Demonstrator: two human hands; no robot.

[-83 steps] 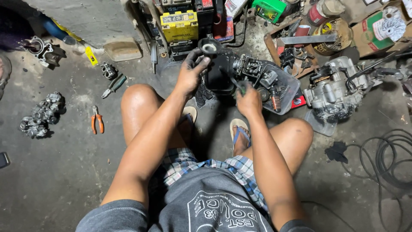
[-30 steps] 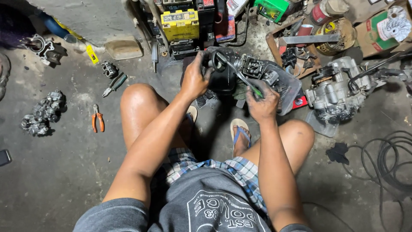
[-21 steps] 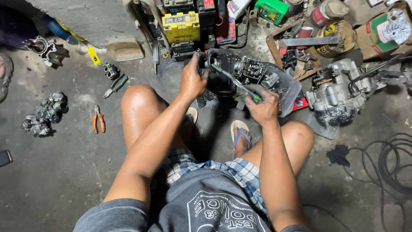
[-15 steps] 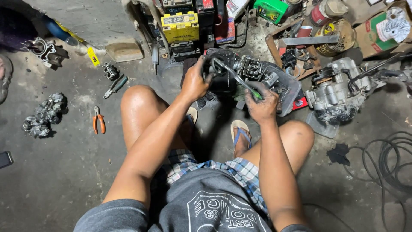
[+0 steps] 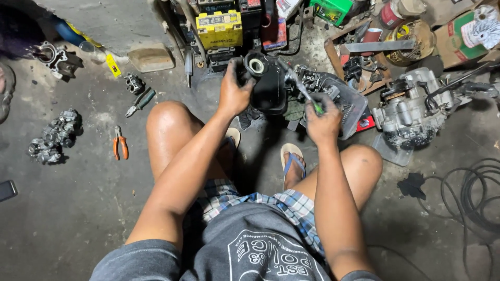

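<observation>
I squat on a concrete floor. My left hand (image 5: 234,93) grips the side of a black engine part (image 5: 266,86) with a round opening on top, held in front of my knees. My right hand (image 5: 323,120) is closed round a green-handled screwdriver (image 5: 304,93) whose shaft points up and left into the black part. Behind it lies a tray of small engine parts (image 5: 333,96).
A yellow battery (image 5: 219,28) stands at the back. A grey engine block (image 5: 411,109) sits at the right, black cables (image 5: 479,192) beyond. At the left lie orange pliers (image 5: 120,141), a green-handled tool (image 5: 139,102) and a carburettor (image 5: 54,135). Wooden box with cans (image 5: 396,31) back right.
My right hand has picked up the screwdriver and brought its tip to the black part. My left hand has shifted its grip on the part's side.
</observation>
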